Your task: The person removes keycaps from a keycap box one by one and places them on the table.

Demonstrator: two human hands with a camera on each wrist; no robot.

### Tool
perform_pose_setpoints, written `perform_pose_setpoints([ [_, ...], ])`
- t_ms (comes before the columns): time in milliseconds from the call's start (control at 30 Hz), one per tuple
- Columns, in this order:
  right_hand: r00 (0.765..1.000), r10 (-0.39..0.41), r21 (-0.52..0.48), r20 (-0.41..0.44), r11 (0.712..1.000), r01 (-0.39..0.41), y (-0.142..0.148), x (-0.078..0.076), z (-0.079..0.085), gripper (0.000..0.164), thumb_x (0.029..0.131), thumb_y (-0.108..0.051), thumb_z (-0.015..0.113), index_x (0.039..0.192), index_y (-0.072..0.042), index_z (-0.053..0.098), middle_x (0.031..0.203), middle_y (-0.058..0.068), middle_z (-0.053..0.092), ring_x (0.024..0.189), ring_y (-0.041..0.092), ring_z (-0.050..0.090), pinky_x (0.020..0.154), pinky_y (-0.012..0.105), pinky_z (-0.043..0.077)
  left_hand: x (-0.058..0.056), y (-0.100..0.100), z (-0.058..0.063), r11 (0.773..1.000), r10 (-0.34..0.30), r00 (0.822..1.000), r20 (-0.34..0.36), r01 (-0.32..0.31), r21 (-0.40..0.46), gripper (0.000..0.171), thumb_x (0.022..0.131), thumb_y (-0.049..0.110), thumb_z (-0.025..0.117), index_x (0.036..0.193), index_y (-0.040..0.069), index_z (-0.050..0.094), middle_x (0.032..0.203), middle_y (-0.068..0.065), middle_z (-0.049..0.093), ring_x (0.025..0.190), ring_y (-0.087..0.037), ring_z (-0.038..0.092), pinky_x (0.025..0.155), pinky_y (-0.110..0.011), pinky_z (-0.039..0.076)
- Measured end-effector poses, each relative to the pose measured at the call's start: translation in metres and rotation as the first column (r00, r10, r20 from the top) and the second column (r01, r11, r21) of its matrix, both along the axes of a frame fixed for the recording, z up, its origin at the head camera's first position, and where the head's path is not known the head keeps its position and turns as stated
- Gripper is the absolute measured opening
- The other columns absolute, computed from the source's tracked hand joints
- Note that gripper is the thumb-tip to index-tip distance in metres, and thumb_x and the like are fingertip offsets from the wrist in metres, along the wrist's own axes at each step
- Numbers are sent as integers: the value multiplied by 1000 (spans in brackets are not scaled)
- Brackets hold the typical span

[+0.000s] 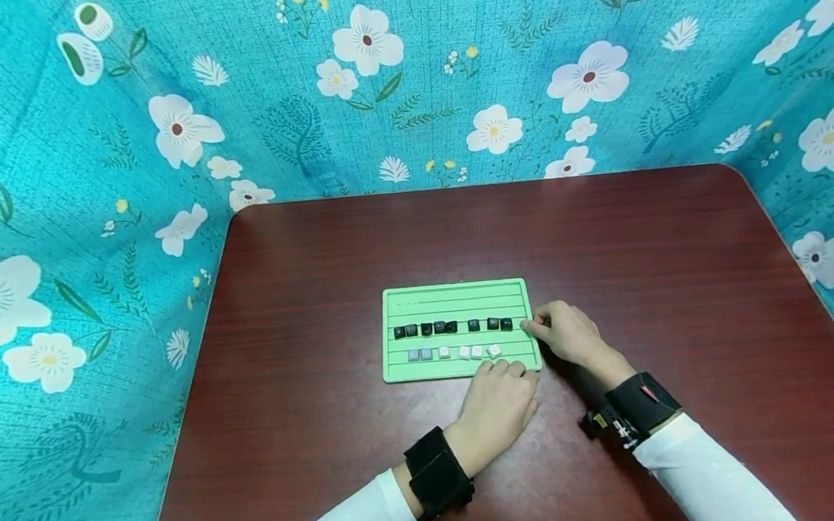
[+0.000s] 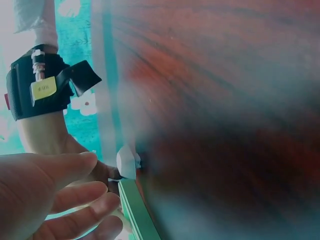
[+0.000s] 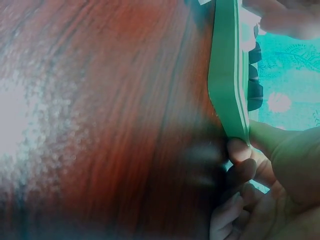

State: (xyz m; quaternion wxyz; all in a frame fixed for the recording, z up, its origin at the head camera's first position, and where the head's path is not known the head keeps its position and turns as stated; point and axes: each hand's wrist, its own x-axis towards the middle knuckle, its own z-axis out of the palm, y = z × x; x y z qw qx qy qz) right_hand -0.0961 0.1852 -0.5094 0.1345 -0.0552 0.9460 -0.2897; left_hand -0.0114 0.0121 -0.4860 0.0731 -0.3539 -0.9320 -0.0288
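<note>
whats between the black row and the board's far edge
Nothing loose: just bare green board with thin lines between the black row and that edge, seen in the head view.

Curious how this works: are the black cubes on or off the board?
On: the black cubes line up across the green board.

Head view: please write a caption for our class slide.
Right hand grips the right edge of a green board, left hand at the near edge; black blocks sit beyond paler ones.
</note>
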Motion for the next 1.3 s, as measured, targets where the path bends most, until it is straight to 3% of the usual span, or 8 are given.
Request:
perform_pose_setpoints([
  [533, 1000, -2, 18, -13, 1000, 2, -1, 0, 1, 43, 90, -39, 57, 58, -15, 42, 51, -4, 32, 44, 14, 31, 43, 26, 20, -8, -8, 4, 996, 43, 999, 21, -44, 72, 21, 86, 37, 61, 95, 20, 68, 87, 6, 62, 77, -11, 56, 64, -26, 40],
  [800, 1000, -6, 22, -8, 1000, 6, -1, -1, 1, 43, 90, -40, 57, 58, -15, 43, 51, -4, 33, 45, 14, 31, 43, 27, 21, -13, -11, 5, 996, 67, 998, 9, -67, 63, 26, 87, 39, 59, 101, 19, 68, 96, 5, 64, 87, -13, 58, 70, -28, 44],
  [1300, 1000, 8, 20, -22, 1000, -7, -2, 0, 1, 42, 90, -39, 57, 58, -15, 44, 52, -4, 33, 45, 14, 31, 43, 27, 21, -28, -19, 7, 983, 138, 990, 8, -138, 120, 33, 85, 41, 61, 107, 17, 68, 109, 0, 64, 98, -17, 57, 75, -30, 48],
])
